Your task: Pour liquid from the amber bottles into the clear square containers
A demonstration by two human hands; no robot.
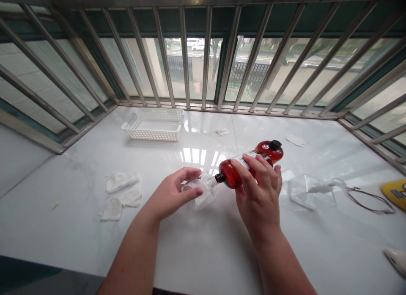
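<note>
My right hand (pixel 258 180) is wrapped round a reddish-amber bottle (pixel 230 173) with a white label, tilted so that its dark neck points left and down. That neck meets the mouth of a small clear bottle (pixel 203 195), which is also tilted. Fingers and thumb of my left hand (pixel 177 191) are closed round the clear bottle. Whether liquid is flowing between the two I cannot tell. Just behind the held bottle, partly hidden by it, is a second amber bottle (pixel 268 149) with a black cap (pixel 275 144).
A white perforated basket (pixel 152 132) stands at the back left. Crumpled white tissues (pixel 122 195) lie left of my hands, another tissue (pixel 297 140) at the back right. To the right are a clear container (pixel 312 192), a looped cord (pixel 371 204) and a yellow object (pixel 395 192). Metal bars (pixel 207 58) line the window.
</note>
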